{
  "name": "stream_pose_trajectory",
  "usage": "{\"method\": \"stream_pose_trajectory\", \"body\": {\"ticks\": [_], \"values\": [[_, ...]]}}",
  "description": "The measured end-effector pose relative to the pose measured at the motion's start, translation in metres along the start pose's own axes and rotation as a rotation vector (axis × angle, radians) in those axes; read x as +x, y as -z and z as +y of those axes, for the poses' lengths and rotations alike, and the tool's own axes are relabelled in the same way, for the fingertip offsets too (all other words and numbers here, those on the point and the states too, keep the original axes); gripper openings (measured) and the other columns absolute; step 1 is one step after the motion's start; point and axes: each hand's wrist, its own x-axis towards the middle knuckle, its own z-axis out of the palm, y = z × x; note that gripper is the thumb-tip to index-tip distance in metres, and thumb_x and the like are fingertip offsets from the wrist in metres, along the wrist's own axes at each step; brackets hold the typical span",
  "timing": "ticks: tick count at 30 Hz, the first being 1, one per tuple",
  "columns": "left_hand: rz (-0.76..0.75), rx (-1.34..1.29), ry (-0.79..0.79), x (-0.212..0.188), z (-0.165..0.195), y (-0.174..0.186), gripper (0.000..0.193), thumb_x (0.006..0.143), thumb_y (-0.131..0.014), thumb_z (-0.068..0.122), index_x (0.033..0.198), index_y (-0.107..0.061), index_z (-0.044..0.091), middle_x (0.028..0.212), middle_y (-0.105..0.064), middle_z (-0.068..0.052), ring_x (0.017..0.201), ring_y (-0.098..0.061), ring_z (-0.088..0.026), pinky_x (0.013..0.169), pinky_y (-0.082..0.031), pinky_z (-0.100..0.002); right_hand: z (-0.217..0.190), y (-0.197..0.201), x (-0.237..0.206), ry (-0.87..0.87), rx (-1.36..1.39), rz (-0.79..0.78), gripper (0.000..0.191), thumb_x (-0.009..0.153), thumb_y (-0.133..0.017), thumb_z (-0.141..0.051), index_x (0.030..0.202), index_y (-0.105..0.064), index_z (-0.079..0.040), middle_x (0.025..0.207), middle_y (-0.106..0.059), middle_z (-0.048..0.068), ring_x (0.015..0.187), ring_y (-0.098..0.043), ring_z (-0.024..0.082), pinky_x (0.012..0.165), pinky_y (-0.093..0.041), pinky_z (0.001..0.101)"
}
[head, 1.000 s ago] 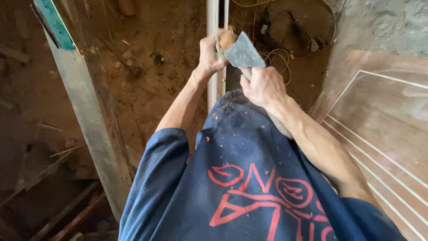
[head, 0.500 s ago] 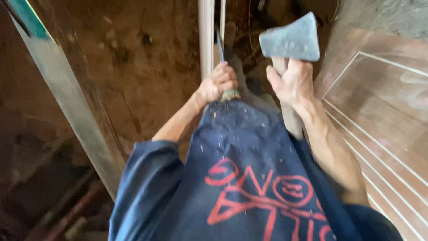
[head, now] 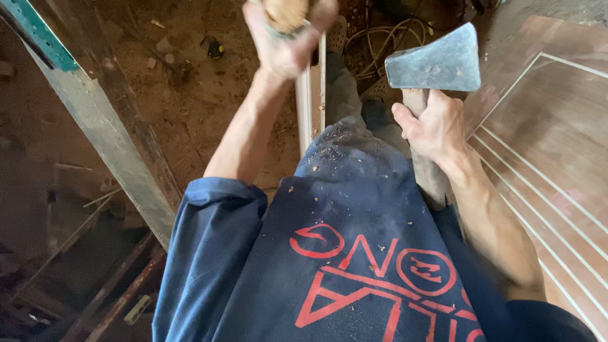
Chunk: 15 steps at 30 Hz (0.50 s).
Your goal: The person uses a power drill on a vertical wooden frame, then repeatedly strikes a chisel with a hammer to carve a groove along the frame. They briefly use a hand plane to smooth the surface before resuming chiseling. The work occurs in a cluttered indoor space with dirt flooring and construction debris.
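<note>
My right hand (head: 432, 123) grips the wooden handle of a hatchet (head: 436, 65) just under its grey steel head, which is raised at the upper right with the blade pointing left. My left hand (head: 286, 44) is lifted to the top edge of the view and is closed around a round piece of light wood (head: 285, 12), blurred by motion. A pale upright strip (head: 311, 95) runs down below that hand, between my arms. Wood chips lie on my dark blue shirt (head: 354, 240).
A long grey metal beam (head: 107, 139) with a green top slants down the left. A brown wooden panel with white lines (head: 551, 145) lies at the right. Cables (head: 373, 38) and debris are on the dirt floor; rods and planks sit at the lower left.
My left hand has risen from waist height to the top of the view with the wood piece. The hatchet has stayed raised at the right, shifting slightly.
</note>
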Motion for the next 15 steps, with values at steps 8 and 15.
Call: {"method": "stream_pose_trajectory", "body": {"ticks": [8,15], "values": [[-0.108,0.226,0.167,-0.038,-0.012,-0.007,0.022,0.088,-0.084,0.013,0.093,-0.064,0.005,0.078,-0.068,-0.005,0.068,-0.064,-0.015,0.067,-0.056,-0.031,-0.026,0.011,-0.006,0.28,-0.086,0.13,0.045,0.094,-0.079,-0.026,0.127,-0.066,0.002,0.101,-0.074,0.022,0.094,-0.073,0.04,0.087,-0.058,0.0459],[-0.088,0.258,0.039,-0.082,-0.04,-0.005,0.024,0.076,-0.081,0.013,0.091,-0.064,0.004,0.081,-0.061,-0.01,0.068,-0.062,-0.022,0.063,-0.053,-0.035,-0.093,0.027,-0.033,0.453,0.006,0.224,0.031,0.105,-0.076,-0.024,0.128,-0.067,-0.005,0.113,-0.076,0.017,0.099,-0.076,0.032,0.091,-0.06,0.0377]]}}
